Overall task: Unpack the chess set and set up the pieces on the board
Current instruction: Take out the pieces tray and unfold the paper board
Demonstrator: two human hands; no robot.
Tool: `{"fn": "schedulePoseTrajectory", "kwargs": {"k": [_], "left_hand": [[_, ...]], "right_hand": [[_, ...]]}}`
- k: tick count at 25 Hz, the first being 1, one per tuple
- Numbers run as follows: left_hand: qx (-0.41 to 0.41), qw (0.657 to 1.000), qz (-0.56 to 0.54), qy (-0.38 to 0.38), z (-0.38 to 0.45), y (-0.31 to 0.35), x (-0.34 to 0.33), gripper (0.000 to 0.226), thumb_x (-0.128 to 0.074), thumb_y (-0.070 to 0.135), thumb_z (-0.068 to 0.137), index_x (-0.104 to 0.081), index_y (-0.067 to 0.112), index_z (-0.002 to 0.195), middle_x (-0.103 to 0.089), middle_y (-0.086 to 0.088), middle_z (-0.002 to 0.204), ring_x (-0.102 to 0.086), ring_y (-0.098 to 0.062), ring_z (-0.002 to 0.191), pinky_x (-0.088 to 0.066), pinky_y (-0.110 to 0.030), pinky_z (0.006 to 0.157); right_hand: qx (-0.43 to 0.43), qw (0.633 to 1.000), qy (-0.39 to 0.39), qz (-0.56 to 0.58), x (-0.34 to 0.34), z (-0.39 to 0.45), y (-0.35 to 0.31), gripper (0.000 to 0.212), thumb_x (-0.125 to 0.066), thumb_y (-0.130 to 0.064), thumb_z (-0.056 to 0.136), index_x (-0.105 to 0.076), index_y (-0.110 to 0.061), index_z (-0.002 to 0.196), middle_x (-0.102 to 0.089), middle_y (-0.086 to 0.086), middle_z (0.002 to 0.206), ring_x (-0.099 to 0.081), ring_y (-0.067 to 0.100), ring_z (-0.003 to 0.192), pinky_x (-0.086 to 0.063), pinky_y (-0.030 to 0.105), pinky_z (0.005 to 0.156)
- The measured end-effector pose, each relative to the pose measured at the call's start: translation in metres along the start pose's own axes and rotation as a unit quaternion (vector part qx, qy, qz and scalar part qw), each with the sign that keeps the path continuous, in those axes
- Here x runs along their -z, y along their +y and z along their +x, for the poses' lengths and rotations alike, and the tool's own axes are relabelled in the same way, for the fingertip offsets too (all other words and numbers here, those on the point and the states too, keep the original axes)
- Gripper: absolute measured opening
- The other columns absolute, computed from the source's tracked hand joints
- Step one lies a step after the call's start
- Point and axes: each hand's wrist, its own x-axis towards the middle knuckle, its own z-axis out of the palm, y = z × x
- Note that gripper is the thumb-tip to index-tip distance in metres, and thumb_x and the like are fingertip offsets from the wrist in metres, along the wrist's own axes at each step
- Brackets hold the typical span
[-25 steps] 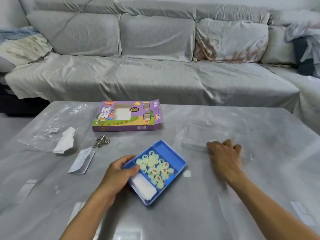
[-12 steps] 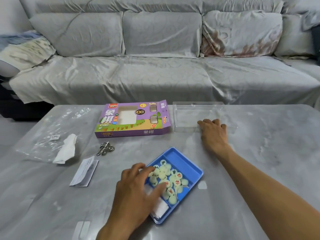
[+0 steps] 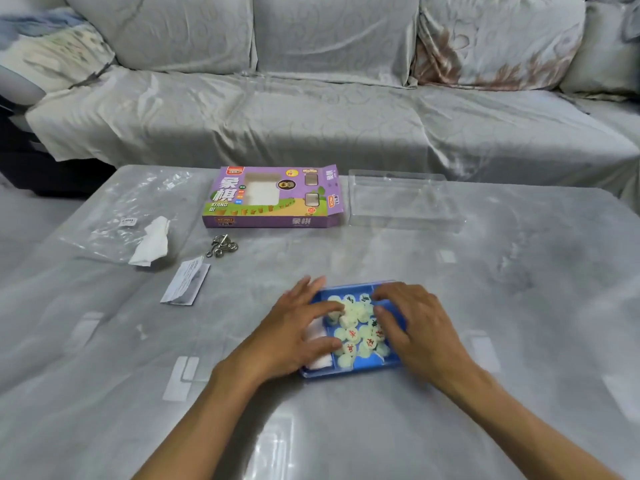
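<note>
Right hand [image 3: 414,327] now back from clear lid [image 3: 401,202] to blue tray [image 3: 349,372]; we flank pieces [image 3: 356,327], left hand [image 3: 294,329] equally near, hands spread, gripping nothing; tray runs away from us.

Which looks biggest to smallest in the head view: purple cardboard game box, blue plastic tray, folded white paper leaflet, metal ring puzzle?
1. Purple cardboard game box
2. Blue plastic tray, partly hidden by hands and nearer the camera, so its rank against the box is unsure
3. Folded white paper leaflet
4. Metal ring puzzle

Soft daylight, glare on table [image 3: 346,427], edges warped.
</note>
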Motion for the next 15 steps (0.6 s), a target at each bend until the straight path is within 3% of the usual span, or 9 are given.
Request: {"fn": "schedulePoseTrajectory", "kwargs": {"k": [2,5,8,15], "left_hand": [[0.042,0.998,0.030,0.039,-0.004,-0.001,-0.003,0.072,-0.065,0.064,0.079,-0.038,0.046,0.142,-0.007,0.011,0.161,-0.005,-0.013,0.148,-0.013,-0.034,0.120],[0.027,0.999,-0.019,-0.015,-0.011,0.003,-0.006,0.068,-0.068,0.058,0.080,-0.039,0.047,0.141,-0.013,0.014,0.159,-0.021,-0.015,0.144,-0.028,-0.035,0.116],[0.004,0.999,-0.027,-0.043,-0.014,0.007,-0.008,0.062,-0.069,0.054,0.081,-0.042,0.050,0.138,-0.015,0.017,0.158,-0.023,-0.013,0.143,-0.033,-0.038,0.114],[0.000,0.999,-0.033,-0.033,-0.012,0.009,-0.006,0.059,-0.071,0.053,0.080,-0.045,0.051,0.133,-0.020,0.016,0.155,-0.027,-0.013,0.140,-0.033,-0.036,0.113]], "right_hand": [[0.014,0.999,-0.046,-0.017,0.003,-0.045,-0.016,0.027,-0.050,-0.044,0.087,-0.063,-0.028,0.104,-0.064,-0.014,0.107,-0.059,0.010,0.100,-0.040,0.024,0.085],[0.040,0.992,-0.072,-0.093,0.002,-0.084,-0.035,0.030,-0.062,-0.042,0.077,-0.064,-0.029,0.104,-0.061,-0.012,0.111,-0.060,0.016,0.102,-0.050,0.032,0.086],[0.032,0.987,-0.063,-0.146,0.001,-0.094,-0.048,0.036,-0.080,-0.033,0.066,-0.066,-0.026,0.097,-0.061,-0.007,0.103,-0.060,0.021,0.089,-0.054,0.034,0.073],[0.039,0.975,-0.059,-0.210,-0.006,-0.077,-0.050,0.036,-0.087,-0.033,0.059,-0.056,-0.021,0.074,-0.050,-0.005,0.084,-0.051,0.023,0.076,-0.043,0.036,0.061]]}}
